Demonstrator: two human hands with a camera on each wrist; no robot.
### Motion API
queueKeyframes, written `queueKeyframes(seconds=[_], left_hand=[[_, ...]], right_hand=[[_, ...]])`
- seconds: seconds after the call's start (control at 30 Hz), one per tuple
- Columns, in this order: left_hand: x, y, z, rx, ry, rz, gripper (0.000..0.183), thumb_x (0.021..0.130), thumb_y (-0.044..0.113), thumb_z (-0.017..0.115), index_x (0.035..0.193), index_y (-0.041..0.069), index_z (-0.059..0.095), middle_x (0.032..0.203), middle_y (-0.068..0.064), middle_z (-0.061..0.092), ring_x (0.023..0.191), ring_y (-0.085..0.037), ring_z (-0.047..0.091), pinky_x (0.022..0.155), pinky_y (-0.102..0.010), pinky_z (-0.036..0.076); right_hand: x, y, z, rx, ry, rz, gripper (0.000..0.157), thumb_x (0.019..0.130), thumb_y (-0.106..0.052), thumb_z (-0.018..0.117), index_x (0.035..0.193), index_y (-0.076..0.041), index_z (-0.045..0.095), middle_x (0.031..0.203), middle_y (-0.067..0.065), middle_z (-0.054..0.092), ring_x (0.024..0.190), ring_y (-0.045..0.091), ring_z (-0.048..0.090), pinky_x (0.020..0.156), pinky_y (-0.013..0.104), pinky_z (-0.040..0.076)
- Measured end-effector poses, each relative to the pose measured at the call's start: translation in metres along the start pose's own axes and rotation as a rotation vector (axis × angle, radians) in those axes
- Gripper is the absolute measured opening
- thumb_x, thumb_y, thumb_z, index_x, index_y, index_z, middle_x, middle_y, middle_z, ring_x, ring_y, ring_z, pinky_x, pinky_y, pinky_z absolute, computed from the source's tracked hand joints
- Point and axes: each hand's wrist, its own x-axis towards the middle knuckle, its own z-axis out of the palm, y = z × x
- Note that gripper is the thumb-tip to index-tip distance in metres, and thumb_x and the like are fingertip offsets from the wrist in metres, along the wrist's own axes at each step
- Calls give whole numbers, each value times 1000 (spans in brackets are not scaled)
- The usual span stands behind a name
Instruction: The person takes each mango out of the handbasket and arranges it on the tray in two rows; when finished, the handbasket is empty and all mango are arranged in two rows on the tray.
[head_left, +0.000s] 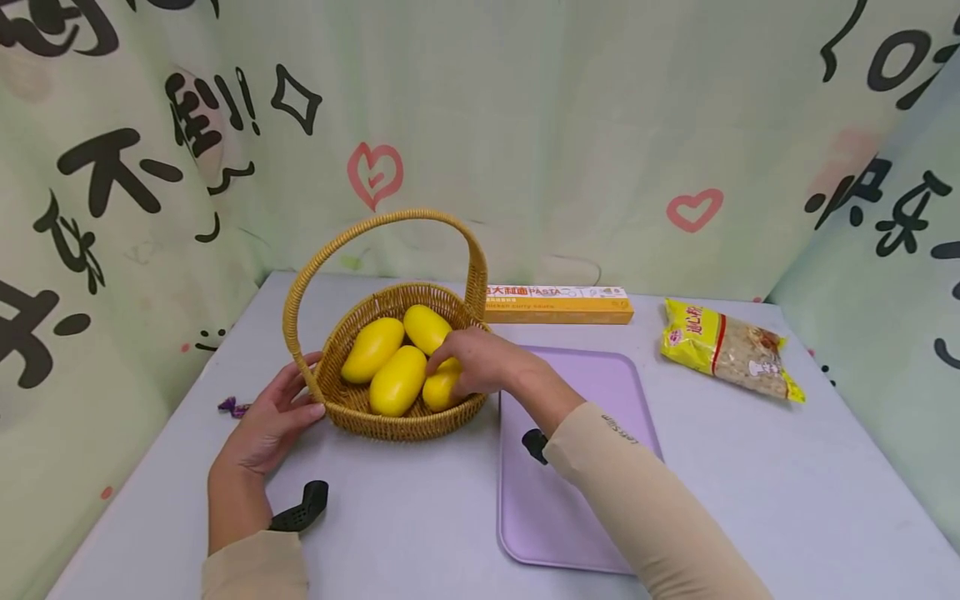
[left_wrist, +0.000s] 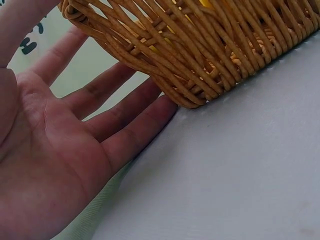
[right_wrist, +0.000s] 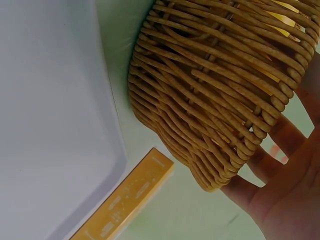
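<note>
Several yellow mangoes [head_left: 397, 381] lie in a woven wicker basket [head_left: 405, 427] with a tall arched handle. My right hand [head_left: 483, 358] reaches over the basket's right rim, its fingers and thumb around the rightmost mango [head_left: 441, 388]. From the right wrist, the basket wall [right_wrist: 210, 90] hides those fingertips. At the basket's left side, my left hand [head_left: 273, 417] touches the wicker near the handle's foot. The left wrist view has its fingers [left_wrist: 135, 125] extended, tips against the lower basket wall.
A lilac tray [head_left: 540, 517] lies right of the basket, under my right forearm. Behind it are an orange-and-white pasta box [head_left: 558, 306] and, farther right, a yellow food packet [head_left: 731, 350]. A purple-wrapped candy [head_left: 234, 407] sits beside my left hand. Printed curtains surround the table.
</note>
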Motion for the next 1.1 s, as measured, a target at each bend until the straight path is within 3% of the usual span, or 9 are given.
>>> queueKeyframes(seconds=[0.13,0.37,0.77,1.1], left_hand=[[1,0,0,13,-3,2,73,96,0,68,158,27,38,168,-11,23,127,-10,56,100,-17,49],[0,0,-1,28,-3,-2,73,97,2,68,158,28,38,169,-13,20,126,-9,56,99,-16,49],[0,1,1,26,-2,-1,73,96,3,69,158,27,38,168,-12,22,128,-10,53,100,-16,48],[-1,1,0,31,9,-11,74,96,4,70,158,27,38,169,-13,21,129,-12,53,99,-16,49]], right_hand=[[0,-3,-1,-21,-2,11,42,89,-10,77,127,-26,74,137,4,64,131,26,53,118,45,38],[1,-6,0,-34,-21,30,41,90,-11,77,128,-27,74,137,4,62,134,31,49,117,48,38],[2,-10,0,-18,-21,45,44,89,-6,74,129,-25,73,135,4,63,122,24,55,112,41,44],[-3,-5,-1,45,21,-6,42,88,-7,77,127,-23,74,136,4,64,128,25,55,114,43,43]])
